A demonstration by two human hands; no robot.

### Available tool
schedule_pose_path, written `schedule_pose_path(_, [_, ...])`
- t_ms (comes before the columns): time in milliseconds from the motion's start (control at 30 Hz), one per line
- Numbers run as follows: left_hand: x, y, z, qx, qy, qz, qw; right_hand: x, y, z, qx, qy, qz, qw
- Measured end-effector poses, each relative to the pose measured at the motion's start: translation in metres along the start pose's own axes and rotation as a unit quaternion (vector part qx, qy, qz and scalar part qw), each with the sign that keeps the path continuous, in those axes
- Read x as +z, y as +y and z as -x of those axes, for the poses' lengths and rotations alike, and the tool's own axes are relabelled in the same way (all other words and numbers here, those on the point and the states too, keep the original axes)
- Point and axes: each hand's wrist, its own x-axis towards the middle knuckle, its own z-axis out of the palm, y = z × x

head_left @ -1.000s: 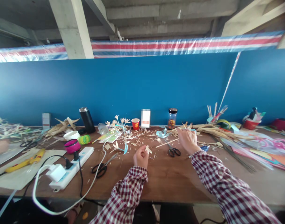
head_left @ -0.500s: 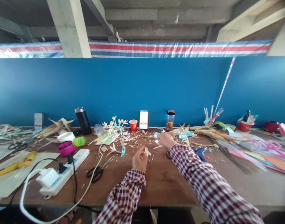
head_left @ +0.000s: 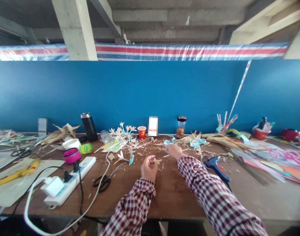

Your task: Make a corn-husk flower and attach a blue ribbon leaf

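My left hand (head_left: 149, 168) is above the middle of the table, its fingers closed on a small pale husk flower (head_left: 156, 161) that sticks out on the right side. Further forward and to the right, my right hand (head_left: 174, 151) hangs low over the scraps with its fingers bent together; whatever they pinch, if anything, is too small to make out. Just beyond it lies a light blue ribbon (head_left: 170, 141). A blue glue gun (head_left: 216, 167) lies right of my right forearm. Black-handled scissors (head_left: 103, 182) rest to the left of my left hand.
Finished-looking pale flowers (head_left: 124, 131) stand at the back beside a red paper cup (head_left: 141, 132). A lidded jar (head_left: 181, 127) and a black flask (head_left: 89, 127) stand along the blue partition. A white power strip (head_left: 71, 183) with cables lies at left. Dry husks (head_left: 223, 140) spread at right.
My right hand has drawn back a little from the light blue ribbon, which shows more fully. The left hand has turned slightly with the flower. More of the glue gun shows beside my right sleeve.
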Motion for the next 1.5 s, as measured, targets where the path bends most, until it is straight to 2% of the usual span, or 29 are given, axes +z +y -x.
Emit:
schedule_pose_path(200, [-0.002, 0.007, 0.000, -0.043, -0.017, 0.034, 0.998, 0.000, 0.007, 0.007, -0.022, 0.087, -0.088, 0.992])
schedule_pose_path(367, [-0.004, 0.011, -0.003, -0.093, -0.038, 0.090, 0.991, 0.001, 0.005, 0.029, -0.044, 0.154, -0.212, 0.964])
schedule_pose_path(400, [-0.004, 0.010, -0.003, -0.105, -0.041, 0.099, 0.989, 0.002, 0.003, 0.036, -0.049, 0.162, -0.266, 0.949])
schedule_pose_path(500, [-0.004, 0.007, -0.007, -0.161, -0.040, 0.140, 0.976, 0.009, -0.003, 0.058, -0.042, 0.183, -0.520, 0.833])
schedule_pose_path(567, [-0.003, 0.007, -0.009, -0.202, -0.033, 0.184, 0.961, 0.015, -0.007, 0.069, -0.027, 0.178, -0.625, 0.760])
schedule_pose_path(633, [0.000, 0.009, -0.013, -0.241, -0.019, 0.241, 0.940, 0.021, -0.012, 0.075, -0.014, 0.154, -0.693, 0.704])
schedule_pose_path(700, [0.005, 0.012, -0.016, -0.271, -0.006, 0.304, 0.913, 0.026, -0.016, 0.078, -0.007, 0.121, -0.736, 0.666])
schedule_pose_path(833, [0.012, 0.016, -0.019, -0.286, 0.012, 0.379, 0.880, 0.032, -0.022, 0.079, -0.006, 0.075, -0.777, 0.625])
schedule_pose_path(933, [0.012, 0.013, -0.019, -0.282, 0.020, 0.393, 0.875, 0.035, -0.024, 0.080, -0.011, 0.059, -0.785, 0.616])
schedule_pose_path(1167, [0.005, 0.012, -0.015, -0.287, -0.004, 0.411, 0.865, 0.040, -0.027, 0.083, -0.033, 0.040, -0.751, 0.659])
schedule_pose_path(1367, [0.000, 0.018, -0.014, -0.310, -0.021, 0.421, 0.853, 0.038, -0.031, 0.086, -0.048, 0.031, -0.740, 0.670])
schedule_pose_path(1500, [0.000, 0.017, -0.013, -0.310, -0.011, 0.414, 0.856, 0.038, -0.033, 0.087, -0.059, 0.037, -0.717, 0.693])
